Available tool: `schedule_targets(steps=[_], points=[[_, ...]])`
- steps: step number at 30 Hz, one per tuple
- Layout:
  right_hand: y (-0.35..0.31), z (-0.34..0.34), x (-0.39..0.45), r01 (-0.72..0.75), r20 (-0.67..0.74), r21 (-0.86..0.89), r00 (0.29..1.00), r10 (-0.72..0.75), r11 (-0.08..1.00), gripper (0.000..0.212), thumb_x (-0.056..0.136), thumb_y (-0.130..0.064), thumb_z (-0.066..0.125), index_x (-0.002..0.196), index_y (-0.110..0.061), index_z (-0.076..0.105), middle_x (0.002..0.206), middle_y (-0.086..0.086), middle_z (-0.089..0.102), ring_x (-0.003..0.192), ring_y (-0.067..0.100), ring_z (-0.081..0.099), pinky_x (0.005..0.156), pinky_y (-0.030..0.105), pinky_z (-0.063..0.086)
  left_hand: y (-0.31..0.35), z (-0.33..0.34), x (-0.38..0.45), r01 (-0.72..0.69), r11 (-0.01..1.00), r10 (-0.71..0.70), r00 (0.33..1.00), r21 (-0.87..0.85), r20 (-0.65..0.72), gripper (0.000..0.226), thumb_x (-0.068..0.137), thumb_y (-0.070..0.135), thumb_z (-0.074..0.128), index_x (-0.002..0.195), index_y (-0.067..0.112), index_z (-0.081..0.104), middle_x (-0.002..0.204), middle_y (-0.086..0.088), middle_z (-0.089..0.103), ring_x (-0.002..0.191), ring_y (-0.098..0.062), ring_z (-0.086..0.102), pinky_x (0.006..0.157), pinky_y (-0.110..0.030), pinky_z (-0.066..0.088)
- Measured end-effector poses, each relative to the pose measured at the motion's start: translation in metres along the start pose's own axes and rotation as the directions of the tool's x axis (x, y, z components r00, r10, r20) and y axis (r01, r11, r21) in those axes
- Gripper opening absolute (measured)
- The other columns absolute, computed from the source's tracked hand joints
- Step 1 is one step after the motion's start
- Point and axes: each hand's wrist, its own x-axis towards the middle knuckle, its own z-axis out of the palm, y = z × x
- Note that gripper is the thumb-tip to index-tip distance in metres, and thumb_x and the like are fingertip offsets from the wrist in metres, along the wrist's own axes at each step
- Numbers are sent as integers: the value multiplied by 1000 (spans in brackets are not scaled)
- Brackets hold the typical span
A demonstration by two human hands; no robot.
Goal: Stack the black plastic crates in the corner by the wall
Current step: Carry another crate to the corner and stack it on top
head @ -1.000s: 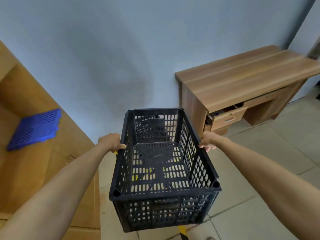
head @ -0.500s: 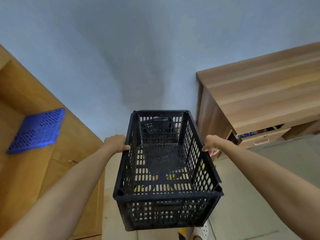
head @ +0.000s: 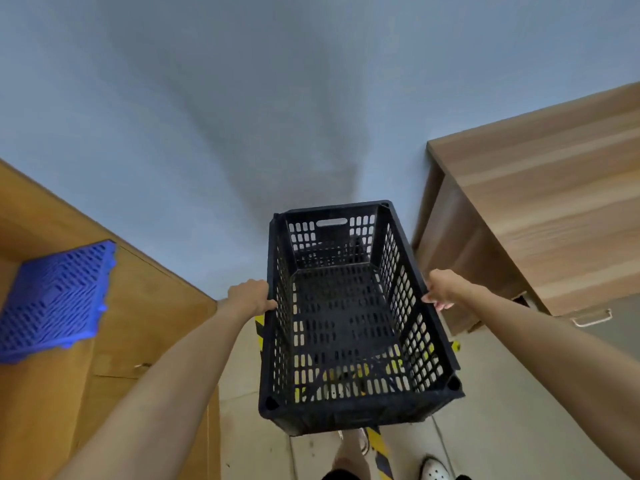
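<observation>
I carry one empty black perforated plastic crate [head: 346, 323] in front of me, above the floor, between two pieces of furniture and close to the blue-grey wall [head: 277, 116]. My left hand [head: 251, 297] grips the crate's left long rim. My right hand [head: 443, 289] grips the right long rim, fingers curled over the edge. Through the crate's holes I see yellow and black floor tape [head: 379, 448]. No other black crate shows.
A wooden cabinet [head: 145, 327] stands at the left with a blue plastic grid panel [head: 52, 299] lying on it. A wooden desk [head: 540, 220] with a partly open drawer [head: 588, 317] stands at the right. Tiled floor lies between them, with my shoes [head: 434, 469] below.
I have stepped closer to the wall with the crate. The desk has slid right and out of frame; the crate sits further forward in the gap between cabinet and desk.
</observation>
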Motion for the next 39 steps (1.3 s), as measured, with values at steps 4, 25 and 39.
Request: schedule_targets(steps=[4, 25, 39], points=[[-25, -21, 39, -32, -24, -24, 999, 32, 999, 24, 91, -29, 65, 79, -7, 62, 75, 6, 71, 71, 20, 69, 74, 34, 59, -16, -23, 62, -37, 999, 37, 999, -20, 9, 33, 96, 44, 52, 85, 13, 49, 76, -1, 52, 78, -24, 54, 71, -33, 41], [-46, -9, 227, -24, -57, -163, 998, 15, 986, 34, 82, -37, 72, 100, -18, 50, 95, 2, 66, 83, 22, 64, 77, 43, 55, -13, 51, 230, 74, 989, -53, 985, -126, 163, 39, 95, 49, 52, 109, 13, 56, 97, -1, 64, 91, -23, 65, 66, -32, 44], [-31, 24, 271, -17, -55, -154, 998, 9, 988, 28, 88, -31, 66, 99, -17, 44, 91, 2, 55, 83, 28, 58, 67, 35, 45, 12, 110, 255, 191, 970, -168, 973, -149, 157, 40, 97, 48, 49, 117, 13, 48, 111, -3, 66, 99, -25, 66, 75, -35, 52]])
